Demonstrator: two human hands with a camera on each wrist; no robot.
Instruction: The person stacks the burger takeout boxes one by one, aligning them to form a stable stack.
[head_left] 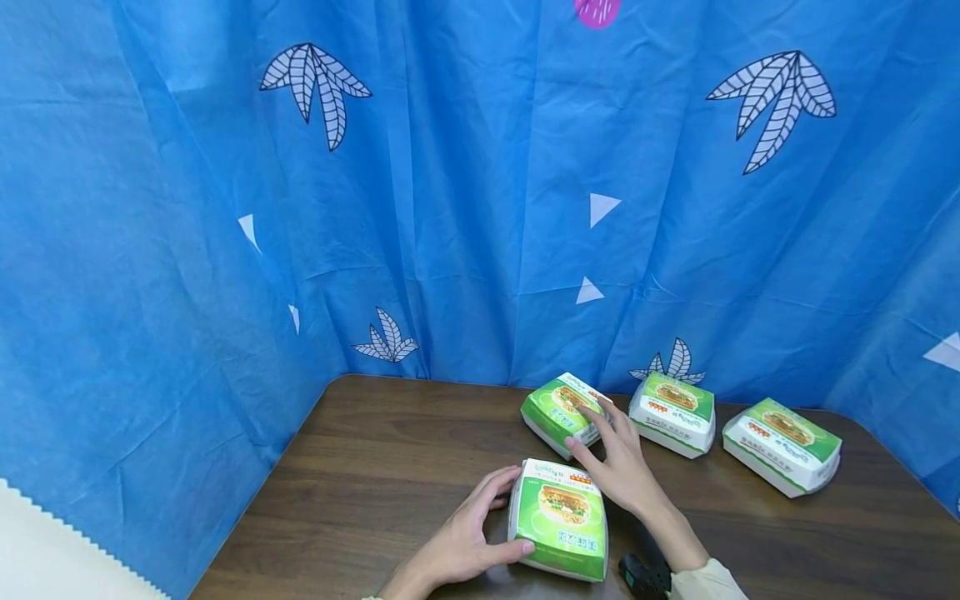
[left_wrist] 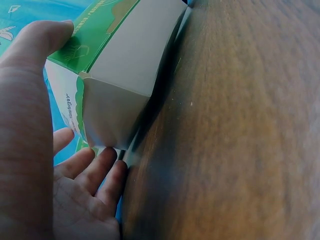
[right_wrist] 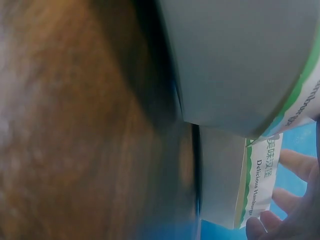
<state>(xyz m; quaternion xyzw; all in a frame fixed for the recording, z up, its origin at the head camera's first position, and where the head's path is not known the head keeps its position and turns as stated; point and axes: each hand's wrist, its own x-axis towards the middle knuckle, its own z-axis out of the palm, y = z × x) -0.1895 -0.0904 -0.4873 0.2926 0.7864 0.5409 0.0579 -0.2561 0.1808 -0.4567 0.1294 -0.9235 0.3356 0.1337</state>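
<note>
A green and white hamburger box lies lid up near the front of the table. My left hand holds it from the left, thumb on the near part and fingers at the far left corner. In the left wrist view, the thumb presses the green lid of the box and the fingers reach its lower corner. Behind stands a second hamburger box, turned at an angle. My right hand reaches over its right side, fingers spread. The right wrist view shows those fingertips along the printed side of that box.
Two more hamburger boxes, one at the back and one farther right, stand on the brown wooden table. A small black device lies by the right forearm. A blue patterned curtain hangs behind the table.
</note>
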